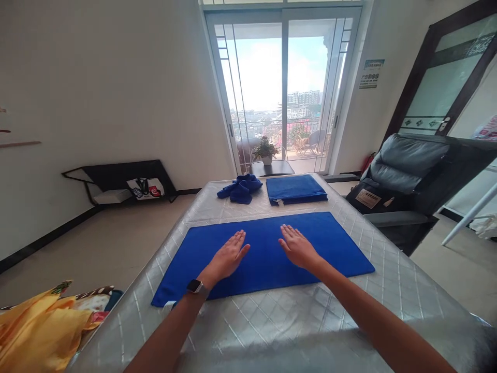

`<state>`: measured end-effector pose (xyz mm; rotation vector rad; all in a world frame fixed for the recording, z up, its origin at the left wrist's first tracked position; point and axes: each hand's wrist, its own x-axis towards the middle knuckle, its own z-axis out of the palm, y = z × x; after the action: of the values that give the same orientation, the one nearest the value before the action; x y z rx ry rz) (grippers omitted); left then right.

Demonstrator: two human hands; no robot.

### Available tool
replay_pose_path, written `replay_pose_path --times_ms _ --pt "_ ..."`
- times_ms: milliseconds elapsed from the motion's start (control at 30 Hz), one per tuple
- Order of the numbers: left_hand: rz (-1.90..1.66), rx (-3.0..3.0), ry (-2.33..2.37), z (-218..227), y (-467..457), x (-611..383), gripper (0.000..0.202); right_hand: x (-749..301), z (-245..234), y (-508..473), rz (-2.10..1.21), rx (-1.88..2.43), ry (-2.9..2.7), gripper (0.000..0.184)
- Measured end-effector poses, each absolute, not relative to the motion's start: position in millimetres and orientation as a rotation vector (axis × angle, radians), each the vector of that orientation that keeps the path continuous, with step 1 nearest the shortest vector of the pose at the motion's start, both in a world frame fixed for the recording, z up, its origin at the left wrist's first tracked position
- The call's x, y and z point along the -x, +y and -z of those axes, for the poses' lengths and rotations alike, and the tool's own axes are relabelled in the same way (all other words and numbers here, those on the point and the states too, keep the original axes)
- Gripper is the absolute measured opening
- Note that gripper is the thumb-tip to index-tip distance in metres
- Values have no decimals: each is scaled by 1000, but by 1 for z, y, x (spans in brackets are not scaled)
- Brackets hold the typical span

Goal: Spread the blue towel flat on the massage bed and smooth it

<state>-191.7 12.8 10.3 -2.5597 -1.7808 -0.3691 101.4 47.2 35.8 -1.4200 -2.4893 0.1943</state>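
A blue towel (264,254) lies spread flat across the quilted, plastic-covered mattress (279,321), a white tag showing at its near left corner. My left hand (227,255), with a watch (194,286) on the wrist, is over the towel's left-middle part, fingers stretched out. Over the right-middle part is my right hand (298,246), its fingers also straight. Neither hand grips anything; whether the palms touch the cloth I cannot tell. Beyond the towel sit a crumpled blue cloth (243,188) and a folded stack of blue towels (297,188).
To the right stands a black recliner (407,171) with a dark bag (370,197) on it. Yellow patterned fabric (42,331) is at the lower left. A potted plant (266,150) stands on a small table before the sliding glass door. A black frame (120,181) leans near the left wall.
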Motion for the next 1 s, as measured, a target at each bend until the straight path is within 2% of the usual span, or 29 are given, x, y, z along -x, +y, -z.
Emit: replay_pose_path --times_ms 167,400,567,767,900,1000 --pt "438 2632 -1735 8 16 114 70 -43 -10 25 -278 1415 -2592 65" --pt "316 2551 -1847 10 5 119 75 -60 -3 27 -274 1522 -2561 69" --pt "175 2507 -1875 13 -13 188 74 -137 1 43 -223 1683 -2543 73" --pt "132 2160 -2063 50 -62 336 70 -273 24 64 -23 1913 -2393 73" --pt "143 2116 -2011 63 -82 378 61 -299 29 65 1 1903 -2375 72" --pt "115 2101 -2077 60 -83 374 65 -295 26 63 1 1907 -2369 71"
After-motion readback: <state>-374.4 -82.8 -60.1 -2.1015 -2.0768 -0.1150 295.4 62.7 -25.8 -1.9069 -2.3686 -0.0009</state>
